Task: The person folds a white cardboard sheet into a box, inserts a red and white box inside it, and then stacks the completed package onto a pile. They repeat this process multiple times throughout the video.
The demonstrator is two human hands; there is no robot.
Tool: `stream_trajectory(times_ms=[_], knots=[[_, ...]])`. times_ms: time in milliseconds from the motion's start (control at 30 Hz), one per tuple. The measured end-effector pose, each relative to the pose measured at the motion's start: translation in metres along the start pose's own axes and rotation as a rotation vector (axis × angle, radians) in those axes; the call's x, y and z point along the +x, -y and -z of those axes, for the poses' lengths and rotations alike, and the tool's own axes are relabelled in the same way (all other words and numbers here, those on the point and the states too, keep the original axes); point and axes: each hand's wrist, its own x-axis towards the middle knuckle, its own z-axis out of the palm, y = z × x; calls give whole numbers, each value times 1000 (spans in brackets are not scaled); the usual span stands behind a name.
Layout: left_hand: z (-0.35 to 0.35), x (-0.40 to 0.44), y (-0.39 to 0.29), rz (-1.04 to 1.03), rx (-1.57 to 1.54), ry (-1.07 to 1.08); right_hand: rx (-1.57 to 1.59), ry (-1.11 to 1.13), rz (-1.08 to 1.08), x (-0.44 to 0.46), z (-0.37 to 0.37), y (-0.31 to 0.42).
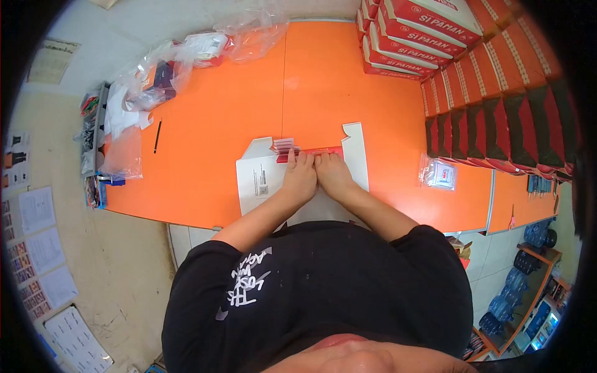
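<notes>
A white cardboard sheet [250, 177] with cut flaps, printed text and a QR code lies on the orange table near its front edge. A red folded section [323, 151] runs across its far side. My left hand [300, 173] and my right hand [333, 169] are side by side on that section. The fingers of both hands are bent and pressed together over the cardboard fold, closed on it. Beside my left fingertips stands a pale, ribbed folded piece [283, 146] above a bit of red. My palms hide the middle of the sheet.
Red-and-white boxes [429, 37] are stacked at the back right, with a long row of red cartons [497, 118] beside them. A plastic-wrapped packet [440, 174] lies at right, a black pencil [158, 137] at left. Clear plastic bags [168, 74] line the left rear.
</notes>
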Motion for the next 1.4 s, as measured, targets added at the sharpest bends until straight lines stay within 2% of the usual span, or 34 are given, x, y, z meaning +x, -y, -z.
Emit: stream_trajectory(times_ms=[33,67,133,200,233,267,300,367,400,467,600,667,767,833,867,900,933,1000,1067,1100,1133,1167,1200,1267,1333,1400], knots=[[0,0,1,-7,6,6,-1,120,-28,9,5,1],[0,4,3,-31,2,46,3,113,-32,17,14,-3],[1,16,5,-62,-1,83,174,708,-45,41,59,-15],[10,34,2,-145,124,369,457,768,-8,60,77,-56],[21,48,5,-151,129,361,321,599,-44,63,103,-61],[35,64,9,-57,56,504,181,425,-75,68,122,-67],[43,72,10,41,-23,650,175,418,-75,71,114,-83],[47,70,14,39,-32,592,261,574,-239,71,84,-113],[47,73,16,34,-40,536,266,564,-249,69,86,-112],[43,74,10,10,-16,534,-75,644,-68,59,84,-103],[21,71,2,-40,36,506,-73,577,-91,21,54,-91],[20,73,4,-39,3,533,0,71,-68,-14,30,-88],[21,75,-8,-24,-6,601,23,2,-170,-41,37,-72],[16,64,-19,-8,24,650,11,-70,-160,-61,27,-63],[7,52,-25,-66,152,602,-3,-143,-144,-67,22,-62],[5,49,-30,-121,279,546,-5,-143,-150,-66,24,-62],[1,52,-33,-125,276,546,-20,-136,-138,-64,27,-61],[-6,57,-39,-276,409,655,-34,-115,-127,-62,30,-57],[-7,69,-37,-265,342,713,-12,146,-202,-48,32,-60],[-5,75,-34,-250,288,761,-20,135,-201,-38,40,-65],[19,82,-30,-251,300,741,84,300,-254,-27,53,-73],[47,88,-19,-80,105,727,186,461,-305,-21,64,-76],[70,92,-8,87,-91,699,169,433,-303,-25,71,-77],[60,80,14,83,-94,634,892,-140,-354,-53,80,-80],[44,61,30,99,-117,595,1284,-57,-784,-93,36,-69],[34,35,33,-26,-80,133,1353,192,-569,-132,7,-55]])
